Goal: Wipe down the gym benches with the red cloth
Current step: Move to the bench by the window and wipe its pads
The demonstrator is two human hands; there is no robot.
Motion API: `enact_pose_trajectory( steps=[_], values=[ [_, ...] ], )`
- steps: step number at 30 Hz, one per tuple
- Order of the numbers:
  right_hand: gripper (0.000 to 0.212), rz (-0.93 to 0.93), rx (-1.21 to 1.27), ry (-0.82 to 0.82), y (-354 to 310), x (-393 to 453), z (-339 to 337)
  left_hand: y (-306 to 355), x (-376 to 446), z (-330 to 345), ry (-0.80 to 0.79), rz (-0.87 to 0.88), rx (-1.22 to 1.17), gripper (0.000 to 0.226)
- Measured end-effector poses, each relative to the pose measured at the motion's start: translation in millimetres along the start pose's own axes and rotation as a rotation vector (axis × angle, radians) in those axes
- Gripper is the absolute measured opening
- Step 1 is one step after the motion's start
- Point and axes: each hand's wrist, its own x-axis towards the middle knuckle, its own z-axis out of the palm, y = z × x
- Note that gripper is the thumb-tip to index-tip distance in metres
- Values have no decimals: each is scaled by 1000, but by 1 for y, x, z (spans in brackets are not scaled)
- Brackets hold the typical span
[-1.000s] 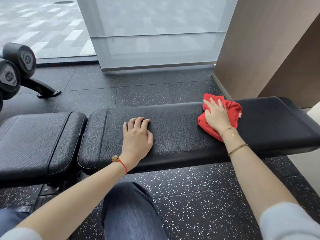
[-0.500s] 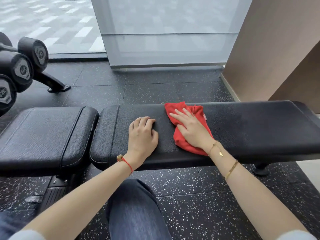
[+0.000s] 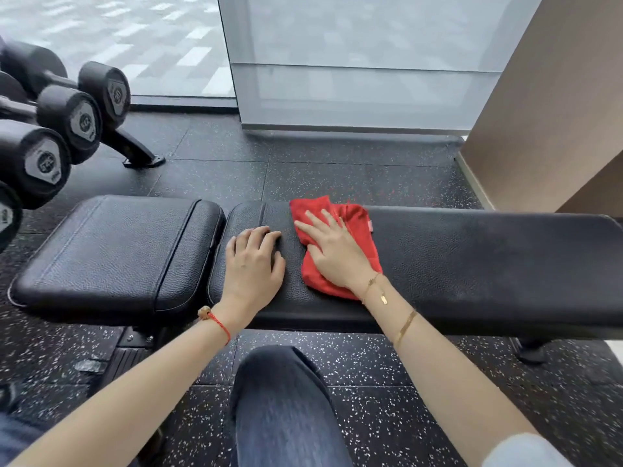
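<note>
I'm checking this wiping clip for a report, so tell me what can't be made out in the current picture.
Head view only:
- Bench pad under the red cloth and both hands: hidden, so its cleanliness there is unknown.
- Cloth's middle: covered by the right hand.
- Dumbbells: cut off by the left edge; end-cap numbers too blurred to read.
- Bench frame: mostly hidden beneath the pads.
</note>
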Motion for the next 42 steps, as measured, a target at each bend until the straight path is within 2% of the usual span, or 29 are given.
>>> enact_pose_trajectory(
  steps=[3,7,12,15,19,24,27,31,34,37,39,42],
  values=[
    [55,-73,26,-25,-4,-31,-2,-1,1,2,15,-4,-15,40],
    [54,-42,63,-6,24,-61,-20,-4,0,3,14,5,-17,41],
    [50,223,3,75,74,-38,-39,0,-1,1,-19,1,-2,45],
    [51,347,-60,100,70,-7,-35,0,-1,0,-33,-5,2,45],
    [53,186,-38,34,26,1,-13,3,-1,-2,-36,-7,10,44],
    [55,16,17,11,10,-56,-7,4,-2,-2,-28,-10,3,44],
    [53,50,34,52,35,-94,-22,2,-3,-3,-32,-2,-2,45],
    [52,248,-6,138,95,-123,-53,4,-4,-4,-45,0,2,47],
    [50,424,-35,158,132,-113,-73,5,-4,-5,-52,-3,2,48],
    [50,521,-56,146,139,-81,-77,7,-5,-7,-54,0,3,48],
    [51,510,-59,121,127,-57,-70,8,-5,-8,-58,9,4,48],
    [51,389,-57,64,91,-25,-54,7,-5,-8,-57,9,-1,43]
  ],
)
